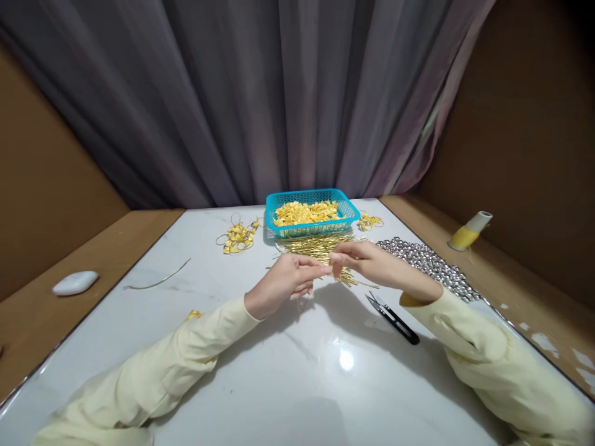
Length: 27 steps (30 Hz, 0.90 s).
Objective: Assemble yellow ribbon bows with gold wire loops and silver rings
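My left hand [287, 279] and my right hand [365, 260] meet above the middle of the table, fingertips almost touching. Both are closed in a pinch. What they hold between the tips is too small to make out; a faint thin loop seems to hang below my left fingers. Just behind and under the hands lies a pile of gold wire ties [318, 246]. Black-handled thread snips [395, 321] rest on the table, near my right wrist. To the right spreads a heap of shiny silver beads [430, 263].
A blue plastic basket [313, 231] of yellow ribbon pieces [304, 214] stands at the back. Yellow bows with thin loops [239, 238] lie left of it, with a smaller bunch [369, 221] to the right. A cord piece [160, 280], white mouse-shaped object [75, 283] and yellow thread cone [469, 231] lie outward.
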Each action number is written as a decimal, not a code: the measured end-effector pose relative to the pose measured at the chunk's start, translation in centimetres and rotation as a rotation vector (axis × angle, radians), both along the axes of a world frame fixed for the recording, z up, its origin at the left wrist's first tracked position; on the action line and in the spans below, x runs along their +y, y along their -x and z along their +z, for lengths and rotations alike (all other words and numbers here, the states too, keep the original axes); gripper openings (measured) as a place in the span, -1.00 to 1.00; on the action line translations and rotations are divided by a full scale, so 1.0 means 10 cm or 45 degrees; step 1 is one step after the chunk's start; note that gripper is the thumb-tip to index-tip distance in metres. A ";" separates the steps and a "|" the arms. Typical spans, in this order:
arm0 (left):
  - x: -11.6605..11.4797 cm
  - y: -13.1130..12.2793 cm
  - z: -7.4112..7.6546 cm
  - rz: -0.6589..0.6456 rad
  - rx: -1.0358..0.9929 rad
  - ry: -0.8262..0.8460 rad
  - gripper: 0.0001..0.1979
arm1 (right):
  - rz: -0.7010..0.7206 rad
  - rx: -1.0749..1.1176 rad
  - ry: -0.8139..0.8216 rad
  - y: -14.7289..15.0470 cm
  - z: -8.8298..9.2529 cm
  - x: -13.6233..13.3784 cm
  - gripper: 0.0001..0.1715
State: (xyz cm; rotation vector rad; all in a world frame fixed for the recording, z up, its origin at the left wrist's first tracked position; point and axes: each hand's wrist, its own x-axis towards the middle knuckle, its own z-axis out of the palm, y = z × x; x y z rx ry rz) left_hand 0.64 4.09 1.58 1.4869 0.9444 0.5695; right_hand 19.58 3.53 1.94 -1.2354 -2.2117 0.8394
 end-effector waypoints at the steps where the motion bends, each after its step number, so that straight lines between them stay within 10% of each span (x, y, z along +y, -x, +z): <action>1: 0.00 0.00 -0.01 0.006 -0.008 -0.004 -0.80 | 0.025 0.010 0.026 -0.01 0.00 0.00 -0.57; 13: 0.03 0.03 -0.04 -0.103 -0.009 -0.018 -0.72 | 0.181 -0.105 0.034 -0.10 -0.01 0.01 -0.85; 23: 0.03 0.03 -0.05 -0.181 -0.033 0.075 -0.74 | 0.160 0.062 0.014 -0.02 -0.03 0.00 -0.57; 27: 0.02 0.03 -0.04 -0.266 -0.061 0.132 -0.72 | 0.095 -0.115 -0.143 0.10 -0.10 -0.04 -0.88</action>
